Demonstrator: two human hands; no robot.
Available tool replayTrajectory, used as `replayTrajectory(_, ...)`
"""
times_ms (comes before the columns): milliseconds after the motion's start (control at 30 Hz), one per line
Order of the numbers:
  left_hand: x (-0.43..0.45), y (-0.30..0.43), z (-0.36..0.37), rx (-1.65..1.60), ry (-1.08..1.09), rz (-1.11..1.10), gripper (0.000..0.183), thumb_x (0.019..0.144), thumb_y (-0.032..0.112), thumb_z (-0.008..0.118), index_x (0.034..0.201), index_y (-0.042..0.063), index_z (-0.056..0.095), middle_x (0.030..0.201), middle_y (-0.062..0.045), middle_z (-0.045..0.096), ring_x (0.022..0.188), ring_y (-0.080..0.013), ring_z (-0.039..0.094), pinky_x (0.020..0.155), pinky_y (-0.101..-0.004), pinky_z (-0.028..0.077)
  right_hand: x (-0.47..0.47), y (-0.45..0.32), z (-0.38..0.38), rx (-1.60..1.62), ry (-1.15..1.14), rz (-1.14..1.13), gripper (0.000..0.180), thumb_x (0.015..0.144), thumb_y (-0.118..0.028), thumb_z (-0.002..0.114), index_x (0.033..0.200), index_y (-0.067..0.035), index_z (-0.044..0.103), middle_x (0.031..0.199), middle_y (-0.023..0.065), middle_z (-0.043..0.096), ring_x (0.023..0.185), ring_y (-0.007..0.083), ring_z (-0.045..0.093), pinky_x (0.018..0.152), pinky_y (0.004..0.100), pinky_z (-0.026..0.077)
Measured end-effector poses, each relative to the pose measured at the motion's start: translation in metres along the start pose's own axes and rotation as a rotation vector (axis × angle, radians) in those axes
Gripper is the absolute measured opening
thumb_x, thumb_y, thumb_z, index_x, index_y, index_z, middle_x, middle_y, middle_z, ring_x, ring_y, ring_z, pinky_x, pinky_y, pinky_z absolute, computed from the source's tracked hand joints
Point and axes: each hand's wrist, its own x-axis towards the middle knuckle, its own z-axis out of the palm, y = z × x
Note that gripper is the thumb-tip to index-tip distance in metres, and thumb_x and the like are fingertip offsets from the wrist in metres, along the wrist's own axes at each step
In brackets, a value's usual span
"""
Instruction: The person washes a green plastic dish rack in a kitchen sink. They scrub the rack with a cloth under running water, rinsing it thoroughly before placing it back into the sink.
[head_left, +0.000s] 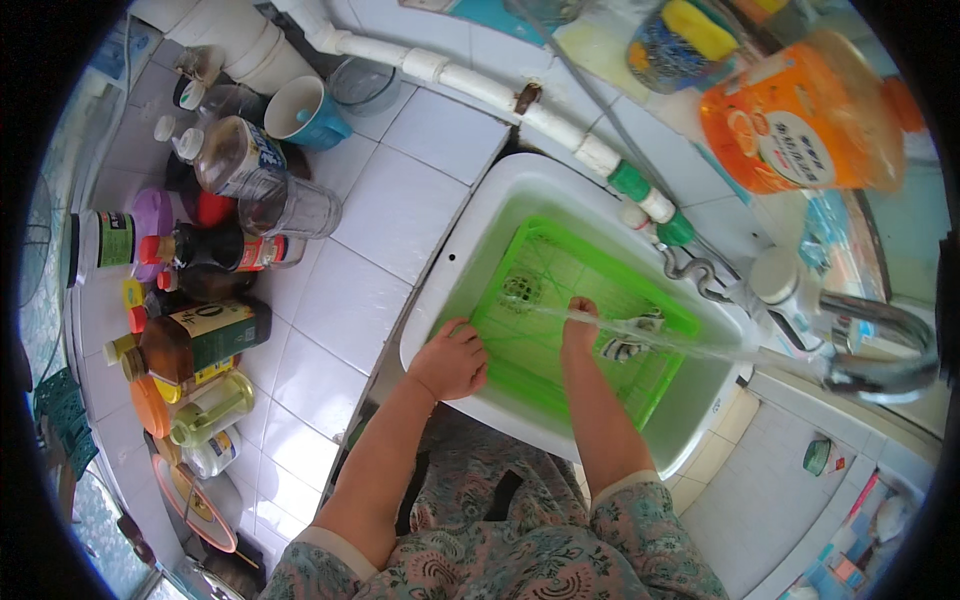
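A green plastic basket (517, 382) sits in a white sink (469, 225), with the drain strainer (519, 291) showing within its outline. My left hand (454, 361) is at the basket's near-left corner, its fingers curled over the edge beside the sink rim. Inside the basket, my right hand (580, 324) is closed low over the bottom. Whether anything is between its fingers is hidden. Just right of it lies a wet, crumpled striped cloth (634, 336). A water stream (675, 341) from the faucet (885, 352) crosses over my right hand toward the drain.
Left of the sink is a white tiled counter (337, 300), crowded with bottles, including a dark oil bottle (202, 341), and a blue mug (307, 116). White pipe (465, 79) runs along the wall. An orange detergent bottle (806, 120) stands at the upper right, near a yellow sponge (697, 30).
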Motion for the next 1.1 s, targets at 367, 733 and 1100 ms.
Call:
replayTrajectory(367, -0.008, 0.021, 0.001, 0.113, 0.205, 0.034, 0.012, 0.081, 0.018, 0.056, 0.087, 0.010, 0.065, 0.095, -0.005, 0.064, 0.103, -0.0235, 0.053, 0.102, -0.0438, 0.033, -0.071, -0.077, -0.164, 0.001, -0.185, -0.178, 0.018, 0.085, -0.019, 0.062, 0.088, -0.001, 0.062, 0.074, 0.0047, 0.059, 0.070, 0.0118, 0.053, 0.065, 0.0281, 0.044)
replayTrajectory(733, 0.065, 0.198, -0.146, -0.748, 0.194, -0.043, 0.026, 0.083, 0.016, 0.066, 0.108, 0.007, 0.061, 0.090, -0.009, 0.064, 0.074, -0.0182, 0.062, 0.069, -0.0290, 0.051, -0.136, -0.163, -0.251, 0.070, -0.375, -0.335, 0.017, 0.089, -0.019, 0.060, 0.093, -0.003, 0.060, 0.079, -0.0024, 0.055, 0.075, 0.0066, 0.049, 0.070, 0.0226, 0.041)
replayTrajectory(1100, 0.094, 0.240, -0.162, -0.463, 0.126, 0.043, 0.013, 0.084, 0.017, 0.064, 0.091, 0.005, 0.063, 0.079, -0.010, 0.064, 0.068, -0.0211, 0.060, 0.063, -0.0323, 0.048, -0.135, -0.153, -0.300, 0.150, -0.415, -0.317, 0.021, 0.090, -0.020, 0.059, 0.100, -0.002, 0.064, 0.089, 0.0022, 0.062, 0.083, 0.0089, 0.053, 0.075, 0.0236, 0.043)
